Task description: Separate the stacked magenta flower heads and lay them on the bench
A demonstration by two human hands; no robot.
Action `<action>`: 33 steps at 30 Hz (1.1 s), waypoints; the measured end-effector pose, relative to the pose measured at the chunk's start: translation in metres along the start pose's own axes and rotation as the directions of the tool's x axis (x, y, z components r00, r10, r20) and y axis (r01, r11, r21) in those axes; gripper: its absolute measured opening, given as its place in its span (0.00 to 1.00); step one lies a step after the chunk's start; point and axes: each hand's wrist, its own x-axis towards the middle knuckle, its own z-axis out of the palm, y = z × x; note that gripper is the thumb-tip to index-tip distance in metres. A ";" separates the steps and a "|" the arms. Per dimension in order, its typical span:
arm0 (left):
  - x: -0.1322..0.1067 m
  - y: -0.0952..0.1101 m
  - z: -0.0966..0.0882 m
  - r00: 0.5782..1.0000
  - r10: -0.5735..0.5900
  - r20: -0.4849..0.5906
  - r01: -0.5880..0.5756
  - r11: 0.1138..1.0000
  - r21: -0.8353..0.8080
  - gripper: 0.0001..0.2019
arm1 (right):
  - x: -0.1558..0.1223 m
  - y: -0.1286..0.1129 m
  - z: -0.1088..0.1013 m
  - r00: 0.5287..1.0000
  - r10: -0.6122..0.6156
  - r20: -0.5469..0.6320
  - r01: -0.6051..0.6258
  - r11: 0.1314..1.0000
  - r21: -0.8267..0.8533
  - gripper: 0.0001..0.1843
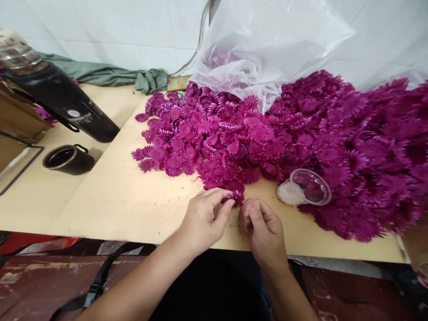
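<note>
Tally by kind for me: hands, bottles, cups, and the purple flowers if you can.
Hands: 2 (left hand, right hand)
Bottles: 1 (black bottle)
Cups: 2 (dark cup, clear cup)
Purple flowers: heaped and overlapping, cannot be counted
Total: 5, flowers left out

Black bottle (67,98) near dark cup (78,161)

White tiled wall (110,22), pale tabletop (117,200) catching light, scuffed dark-red surface (50,278) below

Bright light pools on the table (113,196) — rightmost flowers (391,156) blur.
</note>
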 end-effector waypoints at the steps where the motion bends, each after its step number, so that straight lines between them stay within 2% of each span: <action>1: 0.001 -0.001 0.000 0.998 -0.060 -0.011 0.059 0.998 -0.029 0.07 | 0.000 0.000 0.000 1.000 0.000 -0.006 0.000 1.000 0.018 0.21; 3: 0.004 -0.002 -0.001 0.983 -0.186 0.000 0.184 0.974 -0.129 0.07 | 0.000 0.001 0.000 1.000 0.002 -0.025 -0.001 1.000 0.031 0.17; 5: 0.006 0.000 0.000 0.964 -0.258 0.063 0.266 0.929 -0.256 0.05 | 0.000 0.001 0.001 1.000 0.003 -0.031 -0.002 1.000 0.023 0.13; 9: 0.008 0.009 0.002 0.925 -0.293 0.241 0.375 0.806 -0.459 0.04 | 0.000 -0.001 0.002 1.000 -0.016 -0.019 0.016 1.000 0.007 0.13; 12: 0.010 0.012 0.003 0.900 -0.330 0.283 0.434 0.732 -0.525 0.01 | 0.000 -0.002 0.002 1.000 -0.022 -0.008 0.022 1.000 0.000 0.13; 16: 0.010 0.008 0.006 0.888 -0.367 0.277 0.459 0.705 -0.540 0.06 | 0.000 -0.001 0.002 0.999 -0.041 0.000 0.041 0.999 -0.006 0.12; 22: 0.013 0.007 0.007 0.867 -0.388 0.312 0.498 0.696 -0.517 0.06 | -0.002 0.000 0.001 0.997 -0.073 0.030 0.073 0.997 0.002 0.11; 29: 0.022 0.012 0.007 0.873 -0.394 0.288 0.488 0.708 -0.511 0.12 | -0.001 -0.002 0.006 0.978 -0.156 0.135 0.152 0.987 0.045 0.13; 33: 0.024 0.011 0.010 0.881 -0.376 0.288 0.474 0.708 -0.524 0.14 | -0.001 0.000 0.006 0.981 -0.160 0.110 0.152 0.985 0.081 0.13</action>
